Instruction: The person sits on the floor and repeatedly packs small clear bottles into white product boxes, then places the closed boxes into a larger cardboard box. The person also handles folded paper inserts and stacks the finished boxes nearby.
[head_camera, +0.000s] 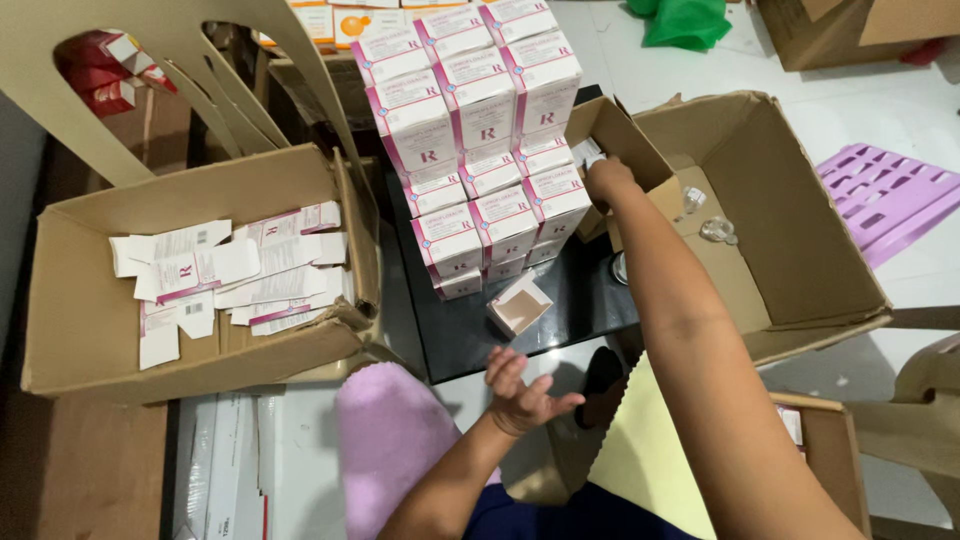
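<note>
- Large open carton (790, 230) is seen at right; two small glass vials (705, 220) lie inside.
- Stack of white-and-pink boxes (485, 140) is set on the black table (480, 335).
- Right hand (610, 180) is extended into a small brown box (615, 135); its grip cannot be told.
- Left hand (520, 390) is held open, empty, near a small open-topped box (518, 303).

Small open carton (519, 303), empty, on black table, beside stacked boxes

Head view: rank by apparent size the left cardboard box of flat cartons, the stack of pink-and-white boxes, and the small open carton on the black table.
1. left cardboard box
2. stack of pink-and-white boxes, though it stands nearer the camera
3. small open carton
</note>
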